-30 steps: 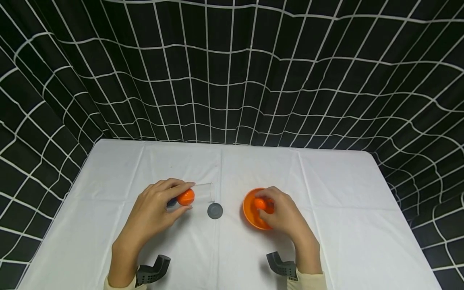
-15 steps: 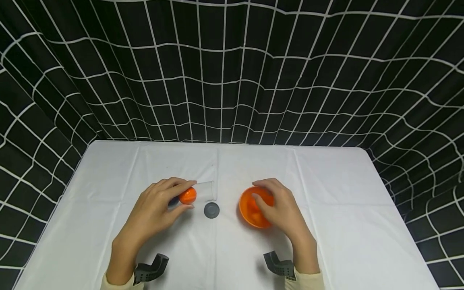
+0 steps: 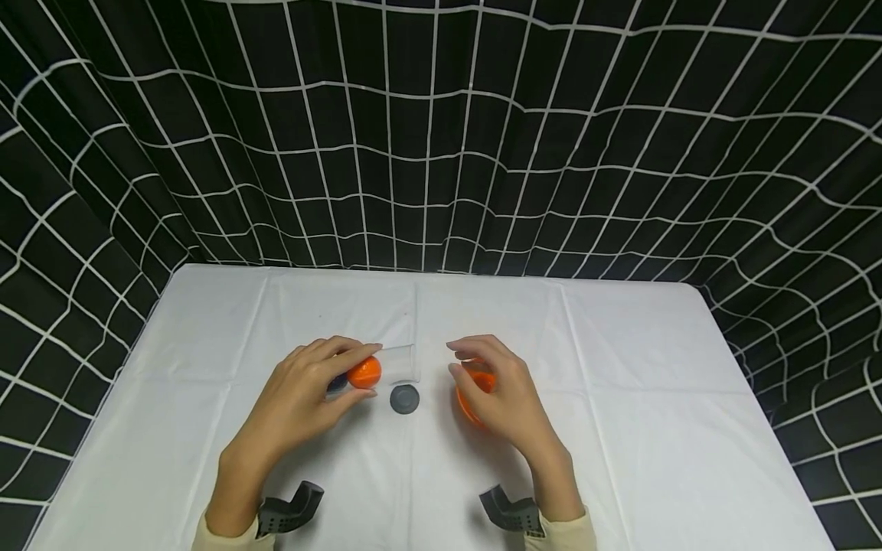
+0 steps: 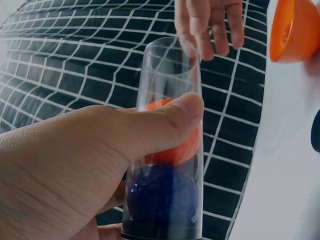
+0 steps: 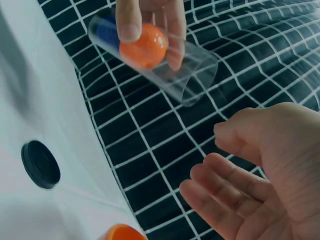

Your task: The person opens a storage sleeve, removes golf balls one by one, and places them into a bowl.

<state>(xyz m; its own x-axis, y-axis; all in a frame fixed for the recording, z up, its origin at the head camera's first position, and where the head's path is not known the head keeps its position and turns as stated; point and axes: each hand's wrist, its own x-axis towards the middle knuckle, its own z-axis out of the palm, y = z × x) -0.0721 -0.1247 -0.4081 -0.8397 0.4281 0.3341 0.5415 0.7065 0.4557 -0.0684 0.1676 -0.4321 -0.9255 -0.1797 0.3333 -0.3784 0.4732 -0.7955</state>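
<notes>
My left hand (image 3: 303, 390) grips a clear tube (image 3: 401, 365) with thumb and fingers, its open end pointing right. Inside the tube, an orange ball (image 3: 365, 373) lies by the fingertips, and a dark blue ball (image 4: 162, 195) sits at the base end in the left wrist view. My right hand (image 3: 506, 398) hovers over the orange bowl (image 3: 467, 409), fingers loosely bent and thumb apart. Nothing is between its fingers in the right wrist view. The hand hides much of the bowl. A round dark grey cap (image 3: 404, 399) lies on the table below the tube's mouth.
The table wears a white cloth (image 3: 620, 344) with fold creases. Black fabric with a white grid (image 3: 441, 138) rises behind it and at both sides. Dark wrist mounts (image 3: 291, 511) jut inward from both wrists.
A second ago my right fingers were around an orange ball in the bowl; they have since come off it, and the hand has shifted left toward the tube. The left hand keeps its grip.
</notes>
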